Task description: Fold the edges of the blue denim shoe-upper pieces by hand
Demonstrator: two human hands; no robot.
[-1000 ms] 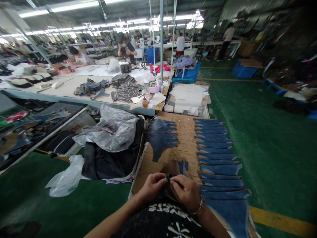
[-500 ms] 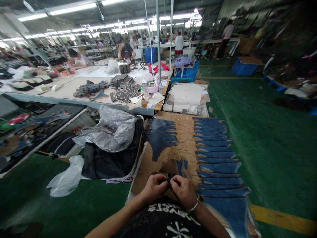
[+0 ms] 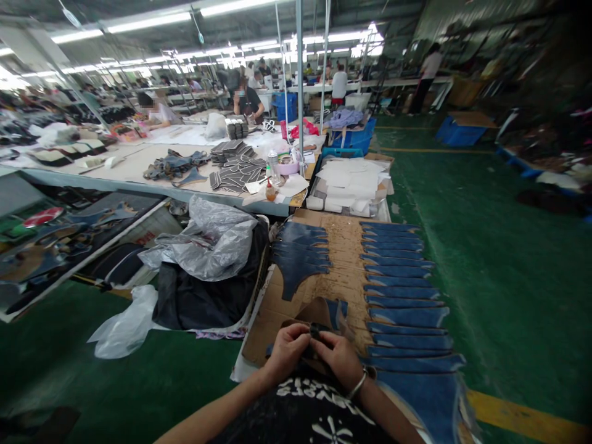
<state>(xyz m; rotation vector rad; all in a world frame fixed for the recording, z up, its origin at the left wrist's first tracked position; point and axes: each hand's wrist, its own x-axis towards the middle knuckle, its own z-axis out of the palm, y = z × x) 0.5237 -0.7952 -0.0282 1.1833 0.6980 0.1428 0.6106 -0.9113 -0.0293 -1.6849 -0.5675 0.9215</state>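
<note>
My left hand and my right hand meet close to my body, fingertips pinched together on the edge of a blue leather piece with a brown underside. The part between my fingers looks dark and folded; its details are too small to make out. To the right, a long row of overlapping blue leather pieces lies on a cardboard-covered surface. A smaller overlapping stack of blue pieces rests on the left part of the cardboard.
Left of the cardboard sits a bin with black cloth and clear plastic. Beyond is a long worktable bearing dark cut pieces and a small glue bottle. White sheets fill a crate. Several people work farther back.
My fingers have shifted slightly along the piece, with both hands staying close together. The camera view has turned a little to the left.
</note>
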